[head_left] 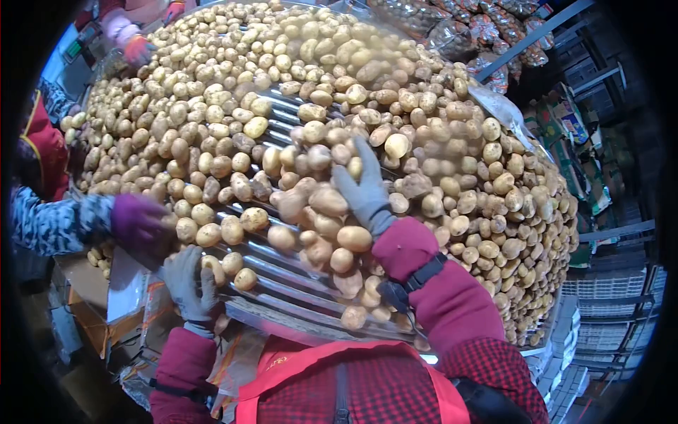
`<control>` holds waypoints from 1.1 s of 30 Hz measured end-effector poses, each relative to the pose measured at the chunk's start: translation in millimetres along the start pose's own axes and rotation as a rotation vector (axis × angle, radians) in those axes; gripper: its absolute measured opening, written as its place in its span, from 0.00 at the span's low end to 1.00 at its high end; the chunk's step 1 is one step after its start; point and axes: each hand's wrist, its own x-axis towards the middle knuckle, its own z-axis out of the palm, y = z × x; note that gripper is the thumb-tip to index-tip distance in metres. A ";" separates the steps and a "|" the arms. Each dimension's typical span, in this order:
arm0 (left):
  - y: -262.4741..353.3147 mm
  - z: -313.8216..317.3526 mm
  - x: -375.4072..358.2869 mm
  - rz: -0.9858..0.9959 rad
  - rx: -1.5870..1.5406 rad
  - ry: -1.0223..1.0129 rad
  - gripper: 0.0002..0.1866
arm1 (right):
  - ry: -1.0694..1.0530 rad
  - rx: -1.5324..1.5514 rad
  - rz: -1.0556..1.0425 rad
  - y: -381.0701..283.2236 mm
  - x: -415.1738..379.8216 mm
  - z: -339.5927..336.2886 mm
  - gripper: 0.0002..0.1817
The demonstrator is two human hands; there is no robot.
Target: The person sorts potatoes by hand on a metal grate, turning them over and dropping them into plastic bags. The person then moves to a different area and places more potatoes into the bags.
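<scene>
Several potatoes [328,201] lie heaped on a slatted metal table [282,279], and some near the middle are blurred. My right hand [364,191], in a grey glove, reaches into the heap with fingers spread against the potatoes and grips none of them. At the table's near left edge is my left hand [189,286], also grey-gloved, its thumb apart from the fingers. It is beside a few loose potatoes [233,263] on the slats; its palm side is partly hidden.
At left, a co-worker's purple-gloved hand [141,222] is close to my left hand. Another person's orange-and-pink glove [138,49] touches the far left potatoes. Cardboard boxes [102,311] stand below the left edge. Filled net bags [487,32] lie at the back right, near a metal bar [537,35].
</scene>
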 end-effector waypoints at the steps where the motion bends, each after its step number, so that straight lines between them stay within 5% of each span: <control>1: 2.4 -1.7 2.6 0.001 -0.010 0.000 0.21 | -0.011 -0.067 -0.059 -6.9 1.2 15.0 0.44; 4: 3.2 -0.9 3.4 0.018 -0.020 0.007 0.19 | -0.195 -0.248 -0.029 -31.8 5.4 42.0 0.40; 6: 1.3 1.1 0.6 0.013 -0.016 0.004 0.19 | -0.128 -0.391 -0.128 -40.8 -13.2 52.7 0.36; 9: 0.7 4.3 -2.2 0.029 0.028 0.014 0.19 | -0.407 -0.343 -0.010 -79.8 -34.0 35.0 0.40; 14: 1.5 5.1 -3.7 0.028 0.046 -0.018 0.19 | -0.521 -0.386 -0.384 -83.9 -91.3 21.5 0.34; 16: 1.9 7.6 -3.1 0.020 0.046 0.004 0.18 | -0.419 -0.346 -0.490 -78.3 -103.5 13.1 0.33; 20: -2.4 9.2 -5.3 -0.027 0.031 -0.031 0.20 | -0.507 -0.012 -0.299 -67.8 -106.8 -51.9 0.28; 24: 0.1 7.1 -5.0 -0.038 0.045 -0.050 0.20 | -0.120 -0.215 -0.302 -43.9 -88.2 -151.7 0.28; 26: -0.3 8.6 -3.8 -0.038 0.049 -0.049 0.19 | -0.106 -0.469 -0.239 -26.2 -73.1 -193.9 0.29; 30: -0.7 8.2 -4.6 -0.022 0.042 -0.038 0.19 | -0.258 -0.731 -0.199 11.1 -66.3 -173.2 0.35; 33: -5.2 5.1 -8.7 -0.020 0.044 -0.030 0.19 | -0.138 -0.822 -0.127 1.6 -55.5 -115.4 0.36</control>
